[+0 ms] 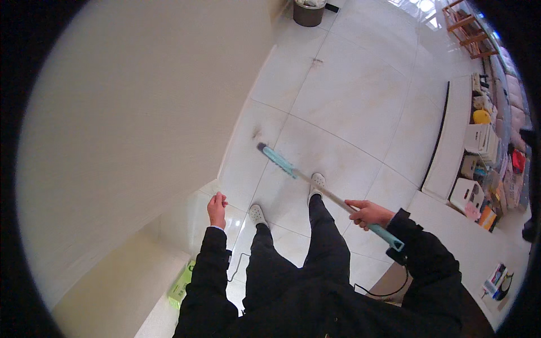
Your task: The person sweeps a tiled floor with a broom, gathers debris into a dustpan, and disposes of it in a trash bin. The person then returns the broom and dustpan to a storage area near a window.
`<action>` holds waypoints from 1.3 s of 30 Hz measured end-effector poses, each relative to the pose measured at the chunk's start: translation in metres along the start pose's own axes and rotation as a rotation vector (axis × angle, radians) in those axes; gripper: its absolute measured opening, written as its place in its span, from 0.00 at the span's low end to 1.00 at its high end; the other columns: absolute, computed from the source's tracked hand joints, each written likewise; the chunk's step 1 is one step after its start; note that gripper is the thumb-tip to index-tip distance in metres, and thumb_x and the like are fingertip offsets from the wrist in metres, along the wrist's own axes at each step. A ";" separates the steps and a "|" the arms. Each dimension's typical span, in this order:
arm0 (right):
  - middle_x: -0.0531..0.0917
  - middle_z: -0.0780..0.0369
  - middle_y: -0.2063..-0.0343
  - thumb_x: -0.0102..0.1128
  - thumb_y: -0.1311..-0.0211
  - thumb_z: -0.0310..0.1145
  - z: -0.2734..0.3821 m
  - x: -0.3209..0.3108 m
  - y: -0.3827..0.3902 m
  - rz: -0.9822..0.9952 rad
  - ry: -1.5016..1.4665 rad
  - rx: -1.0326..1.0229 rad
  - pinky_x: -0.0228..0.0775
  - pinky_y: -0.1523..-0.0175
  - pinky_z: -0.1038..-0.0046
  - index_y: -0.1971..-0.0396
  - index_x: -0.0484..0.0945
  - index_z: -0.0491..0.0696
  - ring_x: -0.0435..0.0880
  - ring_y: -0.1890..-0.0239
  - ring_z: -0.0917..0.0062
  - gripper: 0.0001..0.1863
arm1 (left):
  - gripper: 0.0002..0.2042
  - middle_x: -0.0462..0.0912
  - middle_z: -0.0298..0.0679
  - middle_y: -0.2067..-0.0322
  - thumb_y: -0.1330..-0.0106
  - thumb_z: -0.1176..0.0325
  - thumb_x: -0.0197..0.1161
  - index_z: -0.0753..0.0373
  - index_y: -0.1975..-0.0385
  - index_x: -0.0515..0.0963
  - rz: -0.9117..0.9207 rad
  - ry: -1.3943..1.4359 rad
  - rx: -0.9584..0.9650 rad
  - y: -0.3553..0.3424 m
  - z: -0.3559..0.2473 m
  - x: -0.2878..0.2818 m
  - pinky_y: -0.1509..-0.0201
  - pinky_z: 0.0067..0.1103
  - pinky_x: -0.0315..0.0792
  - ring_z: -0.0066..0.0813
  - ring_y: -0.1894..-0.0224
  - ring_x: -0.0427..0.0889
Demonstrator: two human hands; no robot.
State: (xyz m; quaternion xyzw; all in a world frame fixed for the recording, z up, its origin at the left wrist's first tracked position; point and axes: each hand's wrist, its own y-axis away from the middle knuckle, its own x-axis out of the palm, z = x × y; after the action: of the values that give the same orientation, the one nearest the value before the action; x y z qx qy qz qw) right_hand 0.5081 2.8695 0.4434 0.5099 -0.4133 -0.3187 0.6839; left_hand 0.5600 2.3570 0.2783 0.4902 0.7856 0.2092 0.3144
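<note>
My right hand (369, 214) is wrapped round the handle of a broom (326, 194). The grey handle ends in a teal grip beside my right sleeve. It slants forward and left to a long teal head (279, 161) with a dark end, low over the white tiled floor. A smudge of brownish dirt (257, 134) lies just beyond that dark end. My left hand (217, 209) hangs near the wall corner with its fingers curled in, and nothing shows in it. Both feet, in white clogs (257, 215), stand behind the broom head.
A pale wall (152, 107) runs along the left. More dirt (317, 61) marks the floor ahead, with a dark bin (308, 13) beyond. On the right are a low white ledge (449, 146) and shelves of mixed items. A green package (181, 284) lies by my left arm; a cable trails nearby.
</note>
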 end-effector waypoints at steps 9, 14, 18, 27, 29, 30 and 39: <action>0.75 0.63 0.85 0.50 0.38 0.32 0.060 0.038 -0.226 0.341 0.232 -0.334 0.68 0.78 0.70 0.74 0.72 0.45 0.78 0.84 0.74 0.08 | 0.16 0.78 0.32 0.74 0.28 0.56 0.53 0.63 0.72 0.77 -0.077 -0.005 -0.097 0.064 0.007 0.064 0.65 0.19 0.67 0.19 0.73 0.74; 0.76 0.62 0.87 0.52 0.38 0.30 0.089 0.057 -0.301 0.440 -0.072 -0.174 0.67 0.78 0.67 0.85 0.71 0.44 0.77 0.85 0.73 0.15 | 0.16 0.78 0.32 0.74 0.28 0.57 0.54 0.62 0.72 0.77 -0.163 0.096 -0.210 0.067 0.024 0.065 0.66 0.18 0.66 0.20 0.73 0.74; 0.76 0.62 0.85 0.53 0.39 0.32 0.097 0.041 -0.311 0.397 0.130 -0.287 0.69 0.77 0.67 0.84 0.72 0.45 0.77 0.85 0.73 0.14 | 0.17 0.78 0.32 0.74 0.28 0.56 0.54 0.63 0.72 0.77 -0.175 0.165 -0.242 0.048 0.030 0.068 0.66 0.18 0.66 0.20 0.73 0.73; 0.74 0.64 0.79 0.52 0.36 0.32 0.172 -0.033 -0.247 0.275 -0.184 -0.154 0.66 0.79 0.72 0.72 0.71 0.50 0.75 0.80 0.79 0.05 | 0.17 0.78 0.32 0.74 0.29 0.55 0.55 0.63 0.71 0.77 -0.149 0.210 -0.174 -0.001 0.012 0.044 0.66 0.19 0.67 0.20 0.73 0.74; 0.73 0.65 0.79 0.52 0.36 0.31 0.192 -0.056 -0.220 0.228 -0.397 -0.098 0.65 0.80 0.75 0.71 0.67 0.51 0.72 0.82 0.82 0.05 | 0.17 0.78 0.32 0.74 0.29 0.55 0.55 0.63 0.71 0.77 -0.187 0.199 -0.209 -0.008 0.009 0.040 0.66 0.19 0.67 0.20 0.73 0.74; 0.72 0.66 0.79 0.53 0.37 0.29 0.203 -0.069 -0.206 0.173 -0.376 -0.108 0.64 0.80 0.77 0.72 0.66 0.51 0.71 0.83 0.83 0.06 | 0.17 0.78 0.32 0.74 0.28 0.56 0.54 0.63 0.71 0.77 -0.185 0.206 -0.200 -0.010 0.007 0.040 0.66 0.19 0.67 0.20 0.74 0.74; 0.72 0.65 0.84 0.51 0.38 0.27 0.253 -0.138 -0.097 -0.111 0.170 -0.331 0.68 0.80 0.74 0.73 0.69 0.47 0.73 0.85 0.81 0.04 | 0.17 0.77 0.32 0.75 0.28 0.57 0.54 0.64 0.73 0.77 -0.205 0.263 -0.176 0.017 -0.011 0.085 0.67 0.19 0.67 0.19 0.74 0.72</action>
State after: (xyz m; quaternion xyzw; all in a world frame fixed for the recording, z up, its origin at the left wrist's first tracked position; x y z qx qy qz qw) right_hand 0.2189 2.8508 0.3524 0.4373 -0.2674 -0.3753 0.7723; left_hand 0.5357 2.4410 0.2723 0.3465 0.8443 0.3062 0.2706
